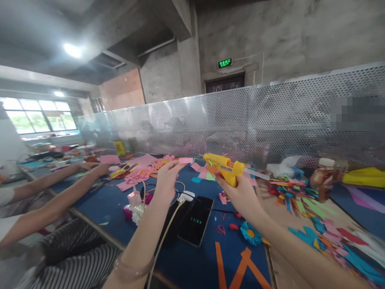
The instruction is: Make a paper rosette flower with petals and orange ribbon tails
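Note:
My right hand (239, 192) is wrapped round the handle of a yellow hot glue gun (224, 163), whose nozzle points left. A clear glue stick (257, 173) sticks out of its back end. Between the fingertips of my left hand (168, 174) is a small pink strip (185, 160), held up just left of the nozzle and apart from it. Under my forearms lie a black smartphone (196, 220) and a white plug (185, 196) with cables. A blue flower (251, 233) with a yellow centre rests below my right wrist.
Orange strips (239, 269) lie at the front of the blue table. Cut colourful strips (291, 192) and a bottle (323, 178) stand at right. A perforated metal divider (195, 124) runs behind. A co-worker's hands (98, 170) rest on the table at left, near pink pieces (136, 174).

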{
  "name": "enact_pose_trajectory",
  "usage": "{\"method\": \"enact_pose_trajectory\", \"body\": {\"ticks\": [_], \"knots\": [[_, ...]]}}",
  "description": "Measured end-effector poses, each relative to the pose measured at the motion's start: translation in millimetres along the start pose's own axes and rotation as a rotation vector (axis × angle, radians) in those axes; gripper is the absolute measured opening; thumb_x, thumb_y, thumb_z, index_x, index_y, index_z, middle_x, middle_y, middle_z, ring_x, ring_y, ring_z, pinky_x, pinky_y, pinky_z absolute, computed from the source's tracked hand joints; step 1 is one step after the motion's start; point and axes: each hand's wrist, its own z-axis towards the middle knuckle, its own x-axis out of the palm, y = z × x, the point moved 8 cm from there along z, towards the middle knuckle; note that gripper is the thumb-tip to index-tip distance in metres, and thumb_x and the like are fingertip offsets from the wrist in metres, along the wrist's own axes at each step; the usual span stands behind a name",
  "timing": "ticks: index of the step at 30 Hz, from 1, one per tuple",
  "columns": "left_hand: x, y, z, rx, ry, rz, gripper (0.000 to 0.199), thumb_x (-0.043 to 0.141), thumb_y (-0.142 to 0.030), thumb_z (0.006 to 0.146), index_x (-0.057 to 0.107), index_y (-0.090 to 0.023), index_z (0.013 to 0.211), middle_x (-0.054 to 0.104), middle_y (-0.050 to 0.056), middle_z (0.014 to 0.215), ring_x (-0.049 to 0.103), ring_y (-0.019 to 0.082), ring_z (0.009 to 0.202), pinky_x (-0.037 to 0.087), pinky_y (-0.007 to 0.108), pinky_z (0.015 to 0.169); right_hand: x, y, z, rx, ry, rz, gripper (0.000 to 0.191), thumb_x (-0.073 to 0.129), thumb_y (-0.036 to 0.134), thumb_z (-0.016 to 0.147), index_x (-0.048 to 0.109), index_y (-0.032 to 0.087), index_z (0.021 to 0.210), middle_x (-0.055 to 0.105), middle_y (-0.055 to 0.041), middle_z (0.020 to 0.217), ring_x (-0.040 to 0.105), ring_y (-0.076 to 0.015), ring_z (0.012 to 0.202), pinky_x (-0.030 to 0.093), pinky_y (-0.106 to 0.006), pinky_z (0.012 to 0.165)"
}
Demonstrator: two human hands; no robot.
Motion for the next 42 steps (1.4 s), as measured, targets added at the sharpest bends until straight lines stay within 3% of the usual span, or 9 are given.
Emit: {"method": "enact_pose_trajectory", "body": {"ticks": [5,12,21,27,34,42], "knots": [[6.8,-2,-4,-0.012,-0.006,-0.07,0.024,0.067,-0.032,0.057,0.069,-0.017,0.074,0.064,0.001,0.07,0.047,0.008,0.056,0.029,0.019,0.048,-1,6,-1,-0.152,-0.068,-0.155,0.023,0.051,0.04,0.078,0.059,0.018,0.079,0.057,-0.0023,0.065,0.051,-0.0157,0.055,0.042,-0.029,0.052],[9.5,-7,-11,-0.007,-0.009,-0.106,0.02,0.069,-0.029,0.054,0.07,-0.017,0.069,0.064,0.0,0.07,0.048,0.009,0.058,0.029,0.019,0.05,-2,0,-1,-0.159,-0.12,-0.21,0.018,0.049,0.034,0.077,0.054,0.018,0.071,0.057,-0.0039,0.068,0.055,-0.0195,0.065,0.044,-0.031,0.062],[9.4,-7,-11,0.0,-0.006,-0.095,0.022,0.071,-0.032,0.055,0.071,-0.017,0.07,0.063,0.001,0.07,0.047,0.009,0.06,0.028,0.02,0.048,-4,-2,0,-0.134,-0.151,-0.255,0.017,0.049,0.032,0.074,0.056,0.018,0.079,0.059,-0.004,0.069,0.055,-0.02,0.064,0.043,-0.033,0.062],[8.8,-10,-12,0.008,-0.003,-0.093,0.019,0.07,-0.032,0.056,0.071,-0.019,0.069,0.063,0.001,0.072,0.046,0.01,0.063,0.028,0.019,0.049,-3,0,-2,-0.14,-0.161,-0.282,0.015,0.048,0.033,0.074,0.052,0.019,0.069,0.056,-0.0029,0.062,0.052,-0.0179,0.056,0.042,-0.031,0.054],[7.9,-5,-11,0.002,-0.01,-0.11,0.017,0.069,-0.028,0.055,0.07,-0.018,0.068,0.063,0.0,0.072,0.045,0.009,0.058,0.028,0.02,0.05,-4,3,-4,-0.168,-0.167,-0.313,0.015,0.048,0.031,0.074,0.055,0.018,0.072,0.06,-0.0042,0.067,0.054,-0.0183,0.061,0.042,-0.03,0.057],[7.1,-8,-12,0.006,-0.01,-0.129,0.017,0.069,-0.028,0.055,0.069,-0.018,0.068,0.062,0.0,0.071,0.041,0.008,0.054,0.027,0.02,0.048,-4,5,-6,-0.182,-0.189,-0.351,0.012,0.047,0.028,0.072,0.049,0.02,0.062,0.053,-0.0002,0.054,0.048,-0.0142,0.049,0.039,-0.027,0.049]]}}
